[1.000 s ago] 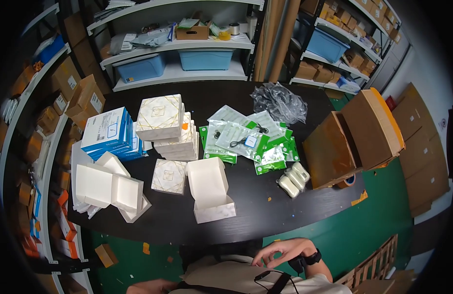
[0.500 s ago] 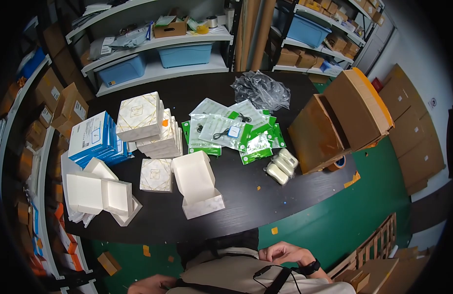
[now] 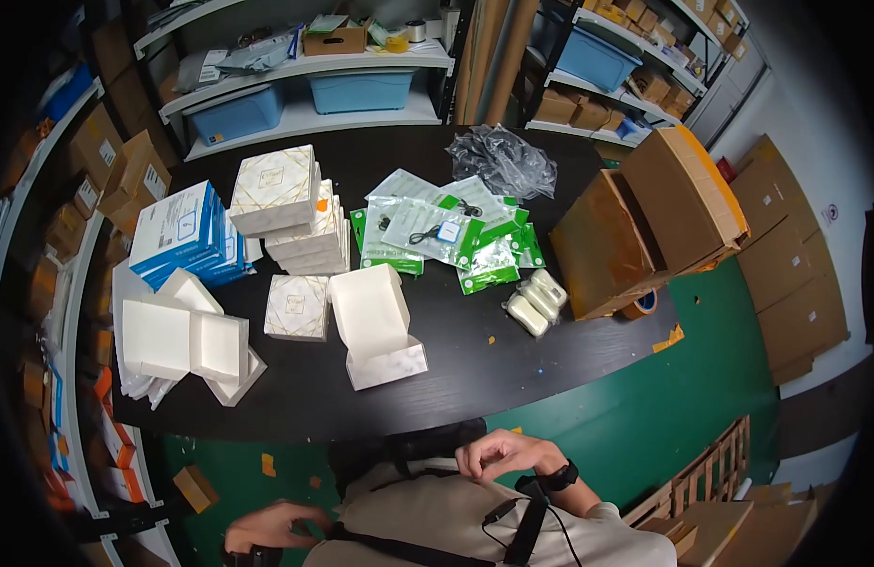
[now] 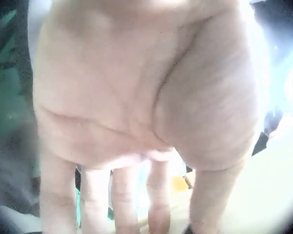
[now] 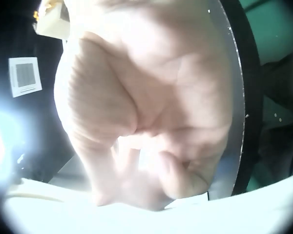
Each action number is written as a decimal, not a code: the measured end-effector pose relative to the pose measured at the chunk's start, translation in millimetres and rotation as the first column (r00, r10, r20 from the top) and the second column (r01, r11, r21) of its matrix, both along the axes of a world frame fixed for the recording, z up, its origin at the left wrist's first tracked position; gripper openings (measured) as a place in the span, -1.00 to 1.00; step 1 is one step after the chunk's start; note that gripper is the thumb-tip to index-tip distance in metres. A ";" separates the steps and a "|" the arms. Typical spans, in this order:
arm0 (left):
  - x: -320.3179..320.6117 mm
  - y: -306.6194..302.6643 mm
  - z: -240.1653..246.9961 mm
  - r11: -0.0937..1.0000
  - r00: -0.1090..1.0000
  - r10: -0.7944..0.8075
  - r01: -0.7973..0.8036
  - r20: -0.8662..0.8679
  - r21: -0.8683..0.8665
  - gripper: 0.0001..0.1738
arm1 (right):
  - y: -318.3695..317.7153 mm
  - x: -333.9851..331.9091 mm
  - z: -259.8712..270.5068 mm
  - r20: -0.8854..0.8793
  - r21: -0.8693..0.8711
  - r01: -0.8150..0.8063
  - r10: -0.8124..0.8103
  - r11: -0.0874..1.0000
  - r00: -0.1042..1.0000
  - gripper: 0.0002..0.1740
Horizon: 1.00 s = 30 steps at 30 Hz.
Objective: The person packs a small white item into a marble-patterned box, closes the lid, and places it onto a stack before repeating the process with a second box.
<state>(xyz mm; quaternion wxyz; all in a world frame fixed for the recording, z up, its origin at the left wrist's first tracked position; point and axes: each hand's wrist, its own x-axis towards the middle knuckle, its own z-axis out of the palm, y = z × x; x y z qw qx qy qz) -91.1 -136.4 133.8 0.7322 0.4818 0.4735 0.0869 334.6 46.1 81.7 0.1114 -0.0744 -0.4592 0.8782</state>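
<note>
Low in the head view, the left hand (image 3: 278, 527) hangs beside the body with relaxed fingers; the left wrist view shows its palm (image 4: 136, 97) and straight fingers, holding nothing. In front of the beige shirt is the right hand (image 3: 503, 455), just off the table's front edge. Its fingers bend loosely in the right wrist view (image 5: 151, 112), with nothing seen in them. Nearest on the black table (image 3: 465, 387) are an open white box (image 3: 371, 317), a closed marbled box (image 3: 297, 307) and wrapped pale items (image 3: 536, 302).
Stacked marbled boxes (image 3: 274, 189), blue-and-white boxes (image 3: 177, 231) and open white boxes (image 3: 158, 338) stand at the left. Green-and-clear packets (image 3: 427, 231) lie centrally, with crumpled clear plastic (image 3: 503, 161) behind. A large open carton (image 3: 607, 250) stands at the right; shelves surround the table.
The head view has shifted, so the table's things appear higher. Both hands have risen in view, the right one also moving left and the left one showing more. Nothing on the table was visibly moved.
</note>
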 end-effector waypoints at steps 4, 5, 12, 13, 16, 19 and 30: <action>-10.9 -12.8 -23.5 0.998 0.995 0.059 -0.060 -0.076 -0.011 -0.45 | -9.3 8.7 -31.5 0.302 0.027 -0.076 0.064 0.997 0.951 -0.89; -12.1 -18.0 -46.9 0.993 0.985 0.117 -0.119 -0.129 -0.009 -0.45 | -11.6 11.8 -43.4 0.442 0.066 -0.105 0.065 0.992 0.895 -0.87; 17.7 -36.6 -130.4 0.962 0.920 0.226 -0.157 -0.321 0.225 -0.45 | -40.8 57.1 -153.2 0.682 0.175 0.131 -0.216 0.976 0.699 -0.75; 21.2 -38.3 -146.2 0.918 0.896 0.212 -0.046 -0.390 0.393 -0.41 | -42.1 58.5 -158.1 0.714 0.243 0.161 -0.289 0.957 0.638 -0.71; 30.8 -42.2 -209.5 0.882 0.838 0.279 -0.031 -0.469 0.469 -0.28 | -49.0 53.4 -167.8 0.702 0.579 0.101 -0.558 0.809 0.443 -0.54; 51.4 -22.1 -243.3 0.812 0.805 0.355 -0.013 -0.475 0.584 -0.25 | -57.3 47.4 -185.4 0.640 0.731 0.001 -0.685 0.683 0.349 -0.38; 78.0 -7.7 -320.8 0.720 0.619 0.306 0.346 -0.723 0.602 -0.30 | -41.5 1.6 -226.2 0.744 0.667 -0.385 -0.596 0.638 0.301 -0.06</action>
